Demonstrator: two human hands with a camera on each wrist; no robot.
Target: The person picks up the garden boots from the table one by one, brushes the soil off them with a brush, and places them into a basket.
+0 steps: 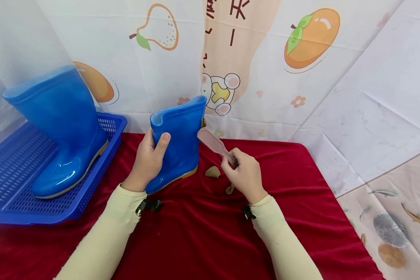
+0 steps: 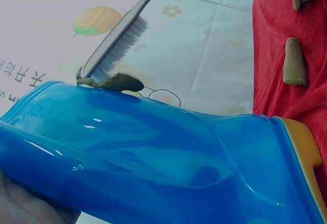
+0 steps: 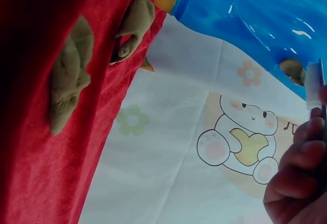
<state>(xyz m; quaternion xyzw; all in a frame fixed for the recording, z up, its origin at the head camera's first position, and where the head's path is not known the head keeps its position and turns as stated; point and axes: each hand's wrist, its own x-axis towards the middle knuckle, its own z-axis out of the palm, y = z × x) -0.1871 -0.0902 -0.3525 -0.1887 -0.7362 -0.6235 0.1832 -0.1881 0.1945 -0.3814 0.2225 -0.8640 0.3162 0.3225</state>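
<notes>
A blue rubber boot with a yellowish sole stands slightly tilted on the red cloth. My left hand grips its shaft near the top, thumb on the side facing me. In my right hand is the handle of a pinkish scrub brush. Its white bristles meet a greenish-brown, clay-like lump stuck to the boot's shaft, as the left wrist view shows. From the right wrist view, the same lump sits right beside the bristle ends.
Two loose lumps, a wider one and a smaller one, lie on the red cloth right of the boot. At the left, a second blue boot stands in a blue plastic basket. A printed curtain hangs behind.
</notes>
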